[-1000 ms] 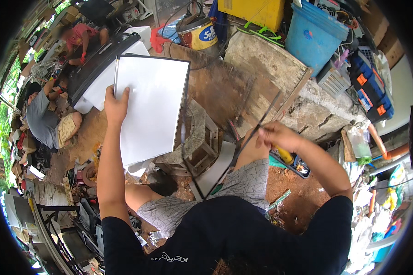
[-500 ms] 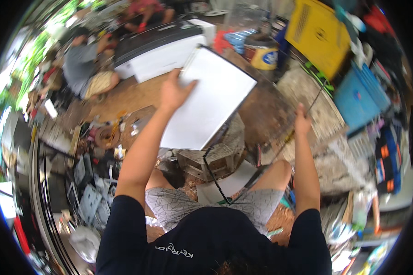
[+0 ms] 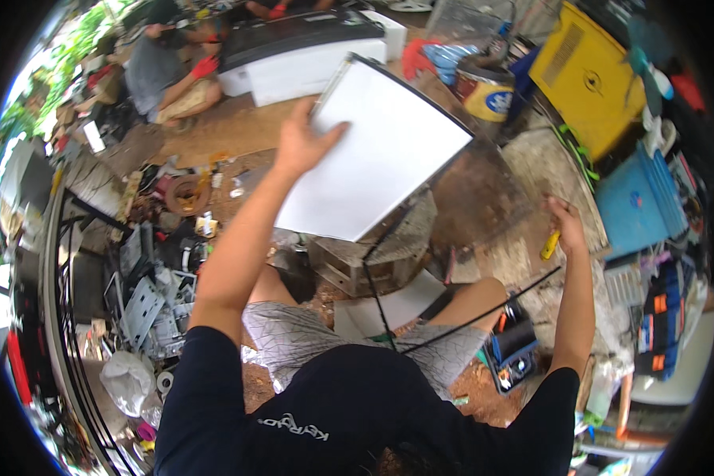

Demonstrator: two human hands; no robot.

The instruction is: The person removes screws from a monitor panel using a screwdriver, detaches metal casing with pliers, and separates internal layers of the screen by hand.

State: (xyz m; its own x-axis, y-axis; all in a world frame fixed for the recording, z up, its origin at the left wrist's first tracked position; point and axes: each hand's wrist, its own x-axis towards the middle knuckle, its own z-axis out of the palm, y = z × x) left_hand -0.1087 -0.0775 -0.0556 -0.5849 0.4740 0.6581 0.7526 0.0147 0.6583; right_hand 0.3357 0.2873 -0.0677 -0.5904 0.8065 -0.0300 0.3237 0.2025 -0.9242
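My left hand (image 3: 303, 143) grips the left edge of a flat white panel (image 3: 377, 151), thumb over its face. A dark strip of frame runs along the panel's far right edge. My right hand (image 3: 565, 222), out to the right, is closed round a tool with a yellow handle (image 3: 550, 245); the tool's kind cannot be made out. From under the panel a thin black strip (image 3: 377, 297) hangs down to my lap. Another length of black strip (image 3: 484, 309) crosses my right thigh, its free end beside my right forearm. Below the panel stands a grey block-like stand (image 3: 345, 266).
Dismantled grey parts (image 3: 147, 309) and scraps lie at left. A blue tub (image 3: 639, 194), a yellow bin (image 3: 587, 79) and a labelled bucket (image 3: 485, 91) stand at right. Ahead, a person in red gloves (image 3: 163, 75) sits beside a large white-and-black appliance (image 3: 313, 67).
My right hand has moved right and let go of the black strip, which now lies lower across my thigh. The panel has shifted slightly up and right in view with my left hand.
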